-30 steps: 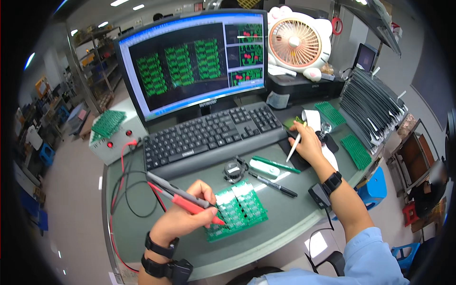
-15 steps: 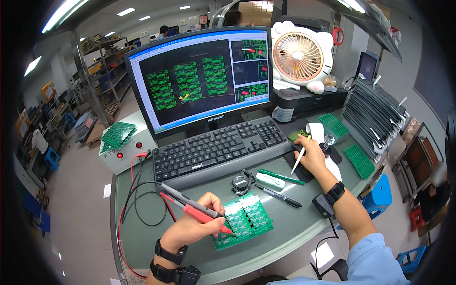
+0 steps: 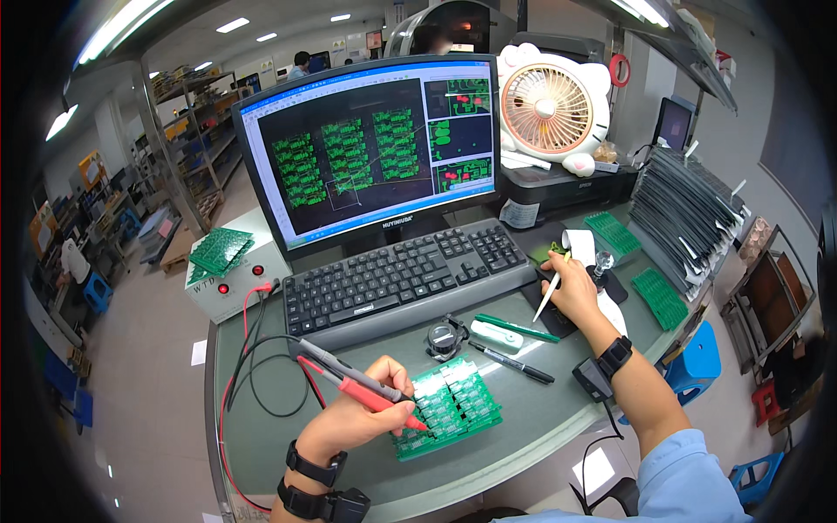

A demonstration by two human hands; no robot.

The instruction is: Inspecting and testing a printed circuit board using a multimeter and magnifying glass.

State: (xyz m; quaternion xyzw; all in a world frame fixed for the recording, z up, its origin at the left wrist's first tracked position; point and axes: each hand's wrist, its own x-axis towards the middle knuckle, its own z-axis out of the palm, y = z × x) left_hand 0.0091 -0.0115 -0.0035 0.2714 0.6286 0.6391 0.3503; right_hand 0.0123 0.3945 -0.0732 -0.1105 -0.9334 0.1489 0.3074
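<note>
Green panelised circuit board (image 3: 449,408) lies near the front edge of the grey tabletop (image 3: 540,427). Left hand (image 3: 357,418) grips red and grey test probes (image 3: 362,383), tips on the board. Right hand (image 3: 571,292), by the black keyboard (image 3: 401,279), pinches a white pen-like stick (image 3: 547,296) over the mouse.

**Plastic, glass sheen and bare circuit boards**

My tabletop (image 3: 261,436) looks smooth and glossy, catching ceiling light. The probes (image 3: 366,388) I hold are matt red and grey plastic. The green circuit panel (image 3: 449,410) looks lacquered, the keyboard (image 3: 401,279) dull black plastic.
</note>
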